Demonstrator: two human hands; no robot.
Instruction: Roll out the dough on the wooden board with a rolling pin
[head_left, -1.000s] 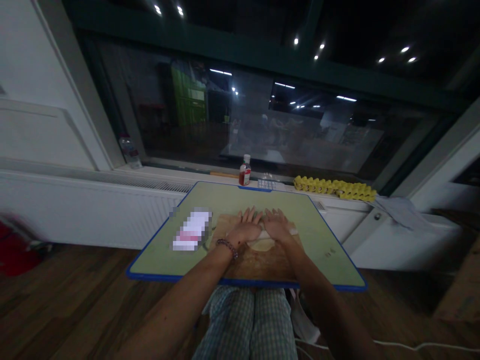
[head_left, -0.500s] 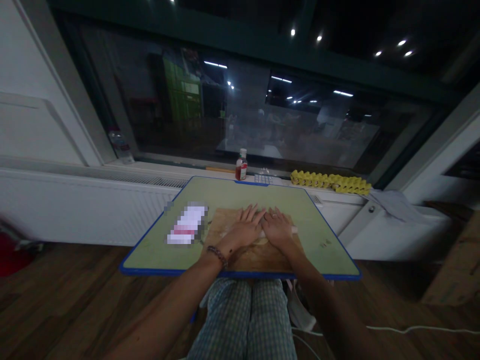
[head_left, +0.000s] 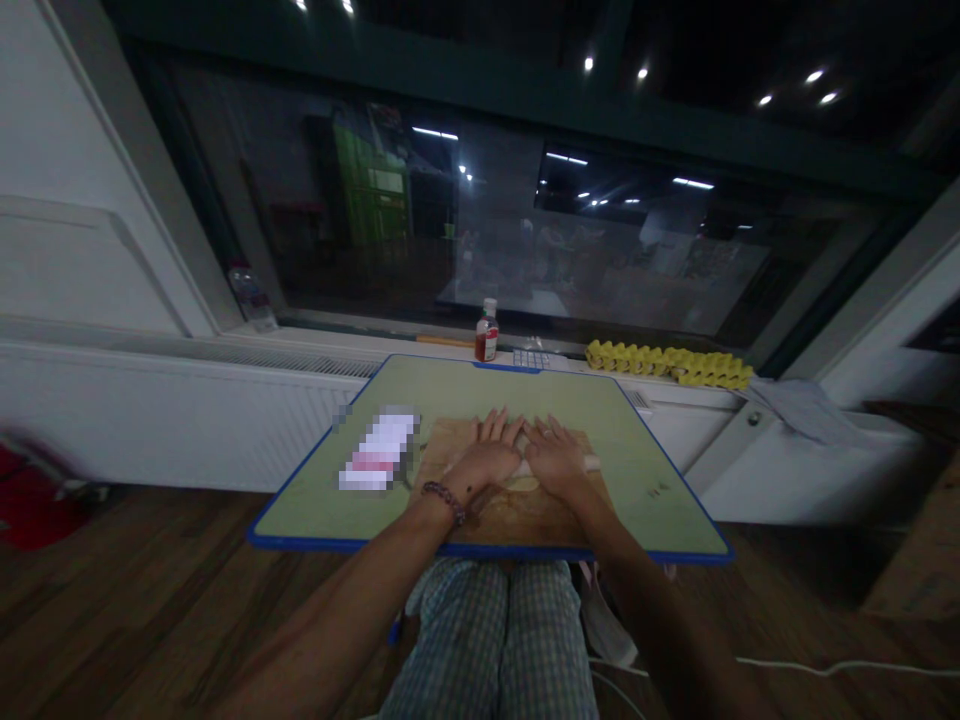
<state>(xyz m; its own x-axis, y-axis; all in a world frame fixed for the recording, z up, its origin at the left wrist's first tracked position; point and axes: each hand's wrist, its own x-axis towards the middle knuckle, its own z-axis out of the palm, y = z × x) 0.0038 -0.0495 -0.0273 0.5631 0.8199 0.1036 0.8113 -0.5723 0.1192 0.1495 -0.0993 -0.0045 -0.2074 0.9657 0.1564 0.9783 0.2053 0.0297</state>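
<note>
My left hand (head_left: 491, 455) lies flat with its fingers stretched forward and apart, pressing on a pale rolling pin (head_left: 592, 464). Beside it, my right hand (head_left: 553, 457) rests palm down on the same pin, fingers also spread. Most of the pin is hidden beneath my hands; its right end sticks out past the right one. A thin piece of pale dough (head_left: 523, 484) shows just in front of the pin, partly covered. Underneath is a wooden board (head_left: 517, 522), lightly dusted with something white near my left hand.
The board sits on a green folding table (head_left: 442, 380) with a blue rim. A blurred-out bright phone-like screen (head_left: 379, 450) lies at left. Along the sill stand a bottle of red liquid (head_left: 487, 332), a yellow egg tray (head_left: 667, 363) and a clear bottle (head_left: 253, 298).
My hands have shifted slightly on the board, and more of the dough shows in front of the pin. The whole view has moved a little.
</note>
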